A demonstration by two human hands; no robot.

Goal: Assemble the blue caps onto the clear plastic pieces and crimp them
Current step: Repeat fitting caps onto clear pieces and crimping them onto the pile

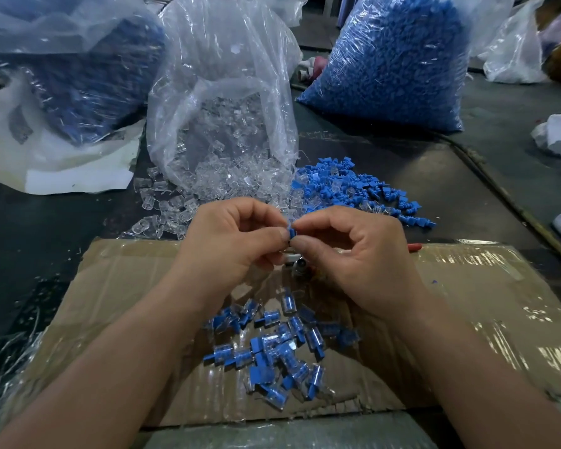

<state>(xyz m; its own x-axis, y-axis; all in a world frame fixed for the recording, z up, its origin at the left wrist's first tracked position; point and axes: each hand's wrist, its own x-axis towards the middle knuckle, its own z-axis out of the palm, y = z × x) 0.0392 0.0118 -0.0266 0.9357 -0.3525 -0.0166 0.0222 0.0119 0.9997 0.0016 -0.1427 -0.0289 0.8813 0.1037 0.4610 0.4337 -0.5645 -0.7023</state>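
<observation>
Above a flattened brown cardboard sheet [127, 280] on dark ground, the left hand [230, 241] and right hand [357, 254] together pinch one small blue plastic cap [292, 233], perhaps seated on a clear piece, over a heap of assembled blue-and-clear pieces [272, 348].

Dark surface [402, 163]: taped cardboard sheet [127, 286] near; bag of clear pieces [221, 124] far centre; bag of blue caps [392, 69] far right.

Curled fingers [279, 235] cover most of the blue cap [292, 233] (its lower end hidden).
</observation>
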